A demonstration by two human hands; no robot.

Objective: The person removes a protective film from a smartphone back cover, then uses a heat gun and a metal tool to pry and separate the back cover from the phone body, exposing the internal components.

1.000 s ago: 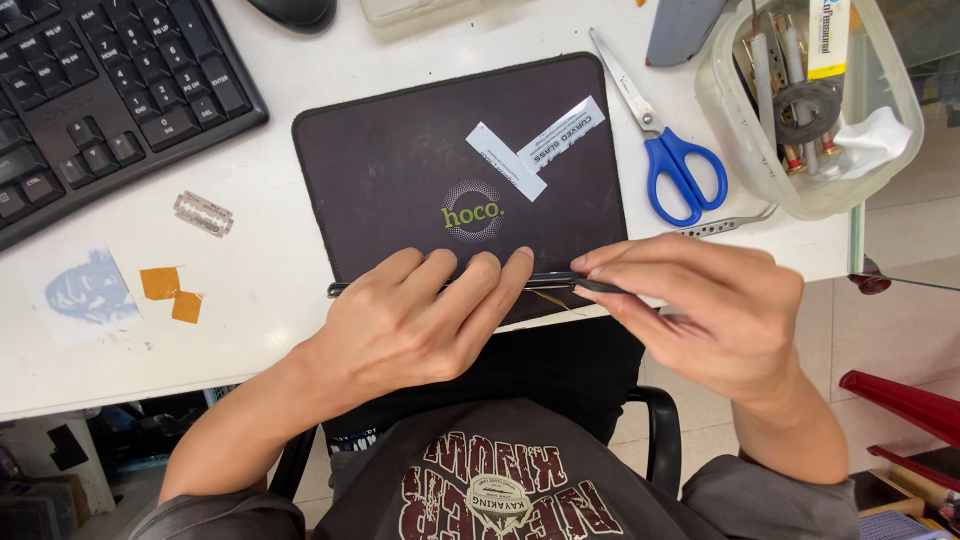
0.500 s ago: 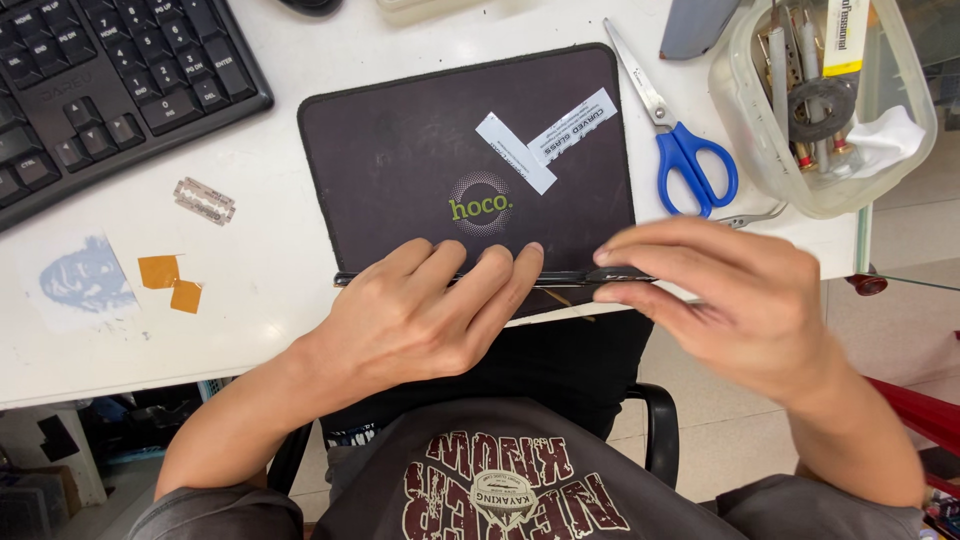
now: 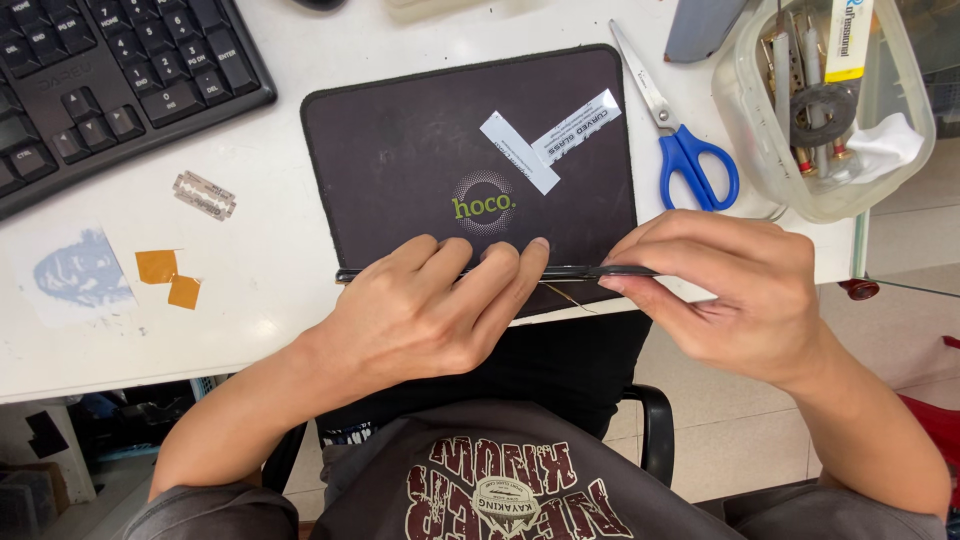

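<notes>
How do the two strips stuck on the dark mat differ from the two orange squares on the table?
The strips are long, pale rectangles, crossing in a V on the dark mat; the orange squares are short and lie on the white table, meeting only at a corner. The strips lie beyond the hands, the squares beside the left hand. Both pairs lie flat.

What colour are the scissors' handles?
Blue, on the scissors right of the dark mat; head view.
</notes>
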